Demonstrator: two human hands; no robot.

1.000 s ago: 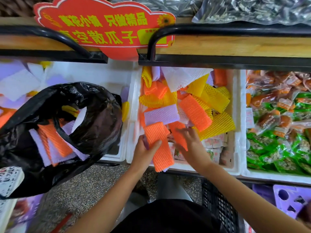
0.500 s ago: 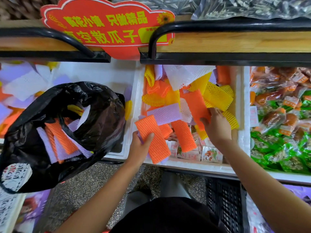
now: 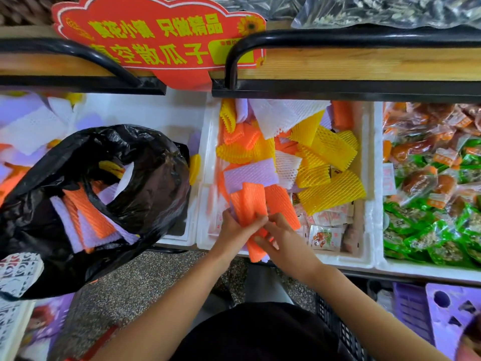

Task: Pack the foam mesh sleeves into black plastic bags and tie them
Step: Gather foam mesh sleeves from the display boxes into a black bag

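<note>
Fingers (image 3: 260,220) of the left hand (image 3: 234,230) and right hand (image 3: 286,241) grasp a stack of orange foam mesh sleeves (image 3: 248,204) at centre frame, over the near part of a white foam box (image 3: 364,261). Long axis: near vertical in frame, upper end toward the shelf (image 3: 364,63). Centre left, the black plastic bag (image 3: 156,178) gapes open, holding orange and white sleeves. Upper left, the red sign (image 3: 166,74) reads "只做精品" and "散瓜子" in yellow.
</note>
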